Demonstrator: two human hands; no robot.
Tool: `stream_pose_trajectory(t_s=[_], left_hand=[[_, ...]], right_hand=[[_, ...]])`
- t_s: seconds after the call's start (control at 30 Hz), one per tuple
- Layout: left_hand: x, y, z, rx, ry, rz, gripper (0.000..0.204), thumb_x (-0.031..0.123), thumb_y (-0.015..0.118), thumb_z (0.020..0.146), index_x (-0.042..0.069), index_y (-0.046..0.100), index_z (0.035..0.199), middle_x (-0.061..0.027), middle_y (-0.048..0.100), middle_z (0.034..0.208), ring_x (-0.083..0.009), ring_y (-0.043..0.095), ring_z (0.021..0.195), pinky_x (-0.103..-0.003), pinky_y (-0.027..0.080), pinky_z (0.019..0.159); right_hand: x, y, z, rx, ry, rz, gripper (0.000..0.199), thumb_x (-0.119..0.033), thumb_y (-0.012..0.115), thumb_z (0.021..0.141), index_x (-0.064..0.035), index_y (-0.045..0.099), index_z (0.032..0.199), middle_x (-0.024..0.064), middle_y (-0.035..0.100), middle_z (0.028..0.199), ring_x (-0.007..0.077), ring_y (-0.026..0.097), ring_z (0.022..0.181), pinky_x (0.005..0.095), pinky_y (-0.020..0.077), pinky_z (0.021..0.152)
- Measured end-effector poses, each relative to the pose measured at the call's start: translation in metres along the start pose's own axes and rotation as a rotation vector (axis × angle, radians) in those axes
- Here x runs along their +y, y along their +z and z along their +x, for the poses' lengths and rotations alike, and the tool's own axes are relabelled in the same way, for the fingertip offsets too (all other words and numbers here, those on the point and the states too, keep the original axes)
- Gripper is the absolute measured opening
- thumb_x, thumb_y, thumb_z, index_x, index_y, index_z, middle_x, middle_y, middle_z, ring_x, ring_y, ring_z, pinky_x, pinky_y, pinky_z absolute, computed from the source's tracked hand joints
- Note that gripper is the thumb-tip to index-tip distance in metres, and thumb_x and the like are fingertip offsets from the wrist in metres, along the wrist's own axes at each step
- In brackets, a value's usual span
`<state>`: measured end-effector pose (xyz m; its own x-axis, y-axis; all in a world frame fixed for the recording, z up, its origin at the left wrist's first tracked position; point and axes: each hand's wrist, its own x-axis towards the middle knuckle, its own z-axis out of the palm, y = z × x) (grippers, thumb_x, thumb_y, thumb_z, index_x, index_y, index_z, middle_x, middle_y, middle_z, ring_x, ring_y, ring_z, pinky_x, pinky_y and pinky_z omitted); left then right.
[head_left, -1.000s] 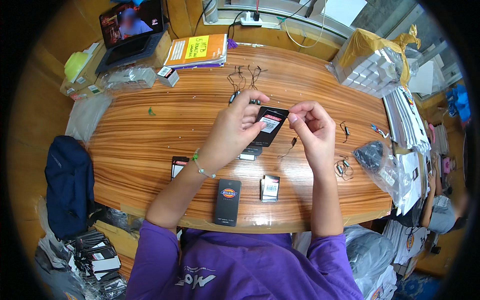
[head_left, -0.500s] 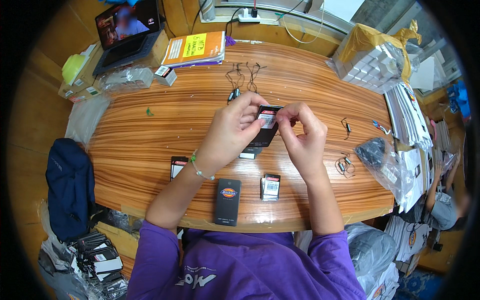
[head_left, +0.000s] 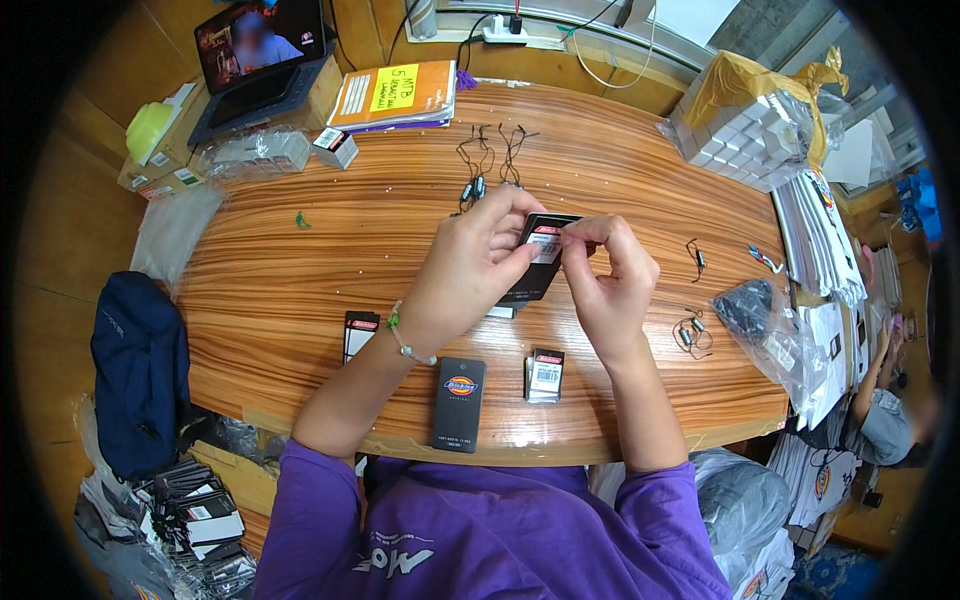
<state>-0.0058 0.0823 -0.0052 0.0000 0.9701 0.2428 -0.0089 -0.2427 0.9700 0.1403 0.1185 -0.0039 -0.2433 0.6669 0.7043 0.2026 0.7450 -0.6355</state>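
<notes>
a black tag (head_left: 537, 281) held up at the centre of the frame, above a wood-grain worktop (head_left: 300, 255).
the left hand (head_left: 470, 255) is curled closed around the tag's left side, thumb across its front; the right hand (head_left: 612, 270) has thumb and forefinger drawn close together at its upper right corner, though i cannot tell whether they grip it. at lower centre lies a dark grey tag (head_left: 459, 410), with a small stack of labelled tags (head_left: 545, 377) just to its right.
</notes>
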Motion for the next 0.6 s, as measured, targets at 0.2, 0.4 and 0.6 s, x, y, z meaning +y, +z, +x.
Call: stream_pose_trajectory(t_s=[0.2, 0.4, 0.6], left_hand=[[-0.001, 0.001, 0.0, 0.002, 0.005, -0.008, 0.024, -0.007, 0.056, 0.081, -0.001, 0.047, 0.102, -0.0119, 0.062, 0.092, -0.0143, 0.062, 0.086, -0.024, 0.051, 0.074], [0.01, 0.001, -0.002, -0.029, -0.083, 0.069, 0.026, -0.008, 0.057, 0.08, -0.001, 0.049, 0.104, -0.0096, 0.061, 0.096, -0.0124, 0.06, 0.09, -0.024, 0.051, 0.078], [0.012, 0.009, -0.008, -0.022, 0.042, 0.209, 0.025, -0.006, 0.056, 0.082, -0.004, 0.052, 0.107, -0.0106, 0.061, 0.097, -0.014, 0.06, 0.092, -0.024, 0.053, 0.076]], right_hand=[[0.001, 0.001, -0.001, -0.003, 0.021, 0.01, 0.01, 0.011, 0.058, 0.071, 0.0023, 0.055, 0.074, 0.0095, 0.057, 0.069, 0.017, 0.055, 0.059, 0.0251, 0.0441, 0.052], [0.006, 0.005, -0.005, 0.021, 0.068, 0.07, 0.009, 0.01, 0.058, 0.072, 0.0027, 0.054, 0.074, 0.0094, 0.057, 0.069, 0.0147, 0.054, 0.06, 0.0246, 0.0439, 0.054], [0.004, 0.01, -0.011, 0.09, 0.306, 0.345, 0.006, 0.007, 0.057, 0.077, 0.0019, 0.054, 0.078, 0.0062, 0.059, 0.074, 0.0099, 0.056, 0.068, 0.0221, 0.0452, 0.061]])
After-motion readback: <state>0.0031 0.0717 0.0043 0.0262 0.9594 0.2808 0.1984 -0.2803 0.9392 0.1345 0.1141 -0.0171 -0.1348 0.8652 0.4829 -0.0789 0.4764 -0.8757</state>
